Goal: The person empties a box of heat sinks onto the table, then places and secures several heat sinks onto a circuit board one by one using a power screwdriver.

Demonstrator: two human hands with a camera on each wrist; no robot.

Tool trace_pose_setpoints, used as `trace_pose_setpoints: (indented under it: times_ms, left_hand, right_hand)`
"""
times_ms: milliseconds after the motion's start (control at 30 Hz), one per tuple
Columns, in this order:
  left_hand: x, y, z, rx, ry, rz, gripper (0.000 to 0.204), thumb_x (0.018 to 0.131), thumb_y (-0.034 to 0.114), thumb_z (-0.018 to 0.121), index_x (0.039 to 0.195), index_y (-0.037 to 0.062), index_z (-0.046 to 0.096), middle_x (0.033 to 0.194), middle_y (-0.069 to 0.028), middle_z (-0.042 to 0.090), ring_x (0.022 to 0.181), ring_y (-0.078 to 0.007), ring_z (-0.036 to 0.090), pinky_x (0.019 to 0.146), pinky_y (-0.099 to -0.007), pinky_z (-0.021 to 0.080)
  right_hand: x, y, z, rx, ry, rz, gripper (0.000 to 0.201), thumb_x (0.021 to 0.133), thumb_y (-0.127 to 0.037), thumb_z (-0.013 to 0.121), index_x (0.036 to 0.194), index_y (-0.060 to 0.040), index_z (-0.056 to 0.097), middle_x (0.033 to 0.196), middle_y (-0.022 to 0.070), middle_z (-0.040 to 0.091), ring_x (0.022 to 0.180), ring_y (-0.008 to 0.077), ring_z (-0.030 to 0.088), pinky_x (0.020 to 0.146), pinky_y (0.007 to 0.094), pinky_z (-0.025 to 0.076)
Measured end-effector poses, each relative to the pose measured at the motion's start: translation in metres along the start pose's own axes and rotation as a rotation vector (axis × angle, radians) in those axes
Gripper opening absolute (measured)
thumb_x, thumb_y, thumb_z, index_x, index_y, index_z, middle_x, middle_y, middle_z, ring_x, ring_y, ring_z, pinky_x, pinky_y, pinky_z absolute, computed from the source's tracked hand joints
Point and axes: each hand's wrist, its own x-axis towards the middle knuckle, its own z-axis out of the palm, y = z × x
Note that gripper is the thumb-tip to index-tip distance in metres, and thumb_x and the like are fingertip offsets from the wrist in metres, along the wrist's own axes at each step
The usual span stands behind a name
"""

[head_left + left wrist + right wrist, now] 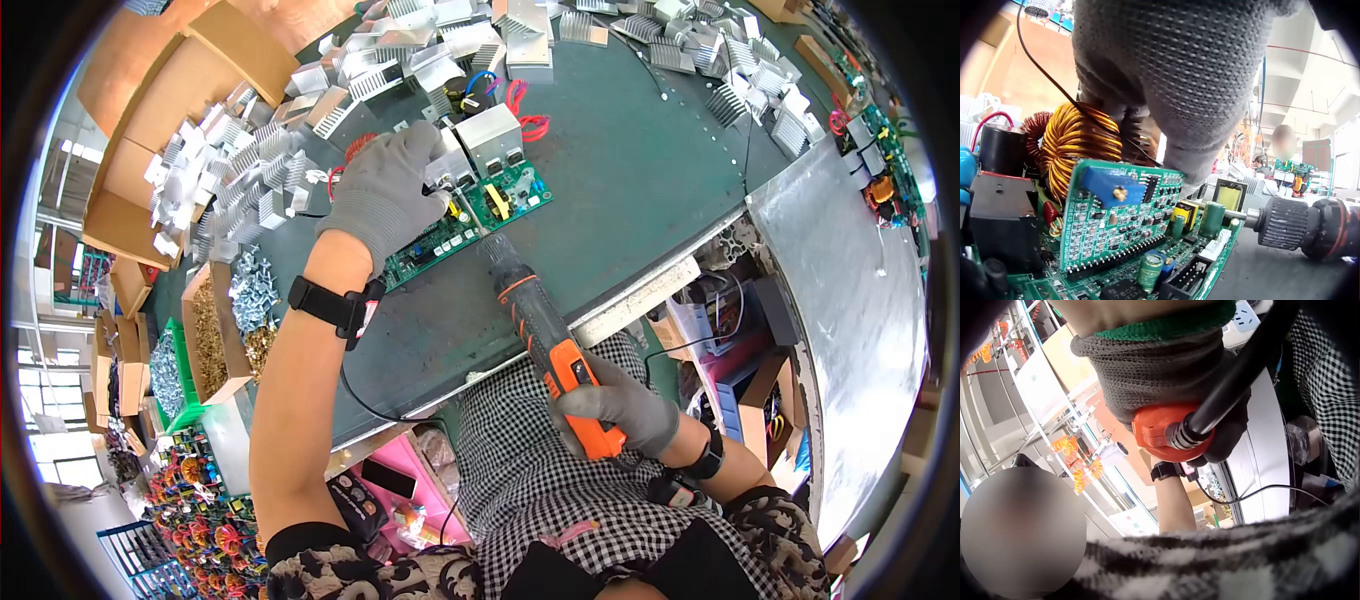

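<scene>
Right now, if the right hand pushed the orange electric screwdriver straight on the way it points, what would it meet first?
Probably the green circuit board: the orange electric screwdriver in the right hand points at its near edge. Contact is unclear.

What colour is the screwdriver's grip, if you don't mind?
Orange on the screwdriver, with a black front part; clearest in the head view.

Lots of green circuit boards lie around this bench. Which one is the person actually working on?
The green board at the bench's middle: the gloved left hand rests on it and the orange screwdriver in the right hand points at it. Others lie untouched at the far right edge.
</scene>
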Motion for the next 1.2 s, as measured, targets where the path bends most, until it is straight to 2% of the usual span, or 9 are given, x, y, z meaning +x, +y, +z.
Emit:
trace_pose_setpoints:
  times_ms: [167, 333, 433, 533, 600, 767, 867, 1000, 1200]
  left_hand:
    - [-0.003, 0.002, 0.002, -0.073, 0.014, -0.040, 0.041, 0.071, 0.015, 0.066, 0.106, 0.0060, 0.046, 0.094, -0.0138, 0.062, 0.095, -0.0328, 0.060, 0.085, -0.0415, 0.046]
    - [-0.008, 0.009, 0.003, 0.015, 0.049, -0.043, 0.037, 0.073, 0.015, 0.060, 0.107, 0.0062, 0.048, 0.102, -0.0146, 0.057, 0.104, -0.0321, 0.054, 0.092, -0.0414, 0.042]
    - [-0.029, 0.003, 0.007, 0.089, 0.315, 0.043, 0.042, 0.079, 0.018, 0.062, 0.117, 0.0068, 0.050, 0.111, -0.0152, 0.056, 0.110, -0.0325, 0.052, 0.097, -0.0408, 0.040]
    - [-0.073, -0.006, -0.019, -0.262, 0.458, -0.253, 0.026, 0.083, 0.010, 0.058, 0.110, 0.0109, 0.058, 0.106, -0.0172, 0.060, 0.101, -0.0341, 0.058, 0.087, -0.0405, 0.047]
    - [-0.106, -0.055, -0.002, -0.118, 0.577, -0.490, 0.020, 0.084, 0.016, 0.059, 0.103, 0.0110, 0.062, 0.098, -0.0146, 0.063, 0.089, -0.0345, 0.061, 0.080, -0.0417, 0.049]
    - [-0.166, -0.109, 0.001, 0.072, 0.211, -0.975, 0.026, 0.083, 0.026, 0.064, 0.106, 0.0138, 0.067, 0.108, -0.0135, 0.063, 0.095, -0.0314, 0.062, 0.083, -0.0392, 0.049]
    - [-0.156, -0.096, -0.006, -0.191, 0.103, -0.950, 0.022, 0.082, 0.026, 0.065, 0.101, 0.0150, 0.069, 0.112, -0.0111, 0.062, 0.100, -0.0295, 0.062, 0.085, -0.0373, 0.048]
    - [-0.147, -0.094, -0.002, -0.018, -0.069, -0.815, 0.018, 0.080, 0.026, 0.067, 0.096, 0.0178, 0.071, 0.106, -0.0078, 0.066, 0.103, -0.0245, 0.060, 0.089, -0.0351, 0.045]
    - [-0.144, -0.092, -0.017, -0.094, 0.043, -0.920, 0.020, 0.081, 0.027, 0.067, 0.096, 0.0144, 0.071, 0.101, -0.0091, 0.068, 0.095, -0.0252, 0.063, 0.083, -0.0360, 0.048]
  right_hand:
    - [0.002, 0.014, -0.007, 0.198, -0.125, -0.058, 0.054, 0.079, -0.044, 0.067, 0.103, 0.0009, 0.047, 0.074, 0.0088, 0.056, 0.055, 0.0164, 0.058, 0.049, 0.0288, 0.050]
    - [0.008, 0.034, -0.024, 0.283, -0.187, -0.081, 0.065, 0.081, -0.046, 0.063, 0.123, -0.0006, 0.043, 0.083, 0.0096, 0.058, 0.060, 0.0202, 0.060, 0.054, 0.0329, 0.051]
    - [-0.009, 0.018, -0.015, 0.118, -0.085, -0.099, 0.061, 0.080, -0.045, 0.063, 0.119, -0.0008, 0.046, 0.082, 0.0100, 0.060, 0.062, 0.0211, 0.061, 0.055, 0.0336, 0.052]
    - [-0.031, 0.016, -0.021, 0.048, 0.015, -0.001, 0.064, 0.071, -0.043, 0.072, 0.114, -0.0003, 0.049, 0.079, 0.0104, 0.062, 0.062, 0.0214, 0.063, 0.056, 0.0330, 0.052]
    - [-0.039, 0.018, -0.031, 0.037, 0.034, 0.032, 0.063, 0.069, -0.041, 0.074, 0.110, 0.0000, 0.050, 0.078, 0.0103, 0.062, 0.063, 0.0211, 0.063, 0.056, 0.0327, 0.052]
    - [-0.042, 0.027, -0.041, -0.205, 0.064, 0.092, 0.055, 0.065, -0.034, 0.078, 0.099, -0.0010, 0.050, 0.075, 0.0083, 0.061, 0.061, 0.0188, 0.062, 0.057, 0.0314, 0.053]
    - [-0.041, 0.028, -0.039, -0.224, 0.081, 0.083, 0.052, 0.065, -0.033, 0.077, 0.096, -0.0015, 0.051, 0.074, 0.0078, 0.061, 0.059, 0.0182, 0.062, 0.055, 0.0312, 0.052]
    - [-0.045, 0.023, -0.032, -0.270, 0.135, 0.077, 0.052, 0.064, -0.033, 0.078, 0.096, -0.0017, 0.052, 0.074, 0.0060, 0.059, 0.062, 0.0154, 0.060, 0.057, 0.0296, 0.050]
    - [-0.053, 0.012, -0.023, -0.633, 0.166, 0.031, 0.068, 0.062, -0.037, 0.080, 0.110, 0.0014, 0.052, 0.076, 0.0029, 0.054, 0.070, 0.0124, 0.052, 0.063, 0.0282, 0.046]
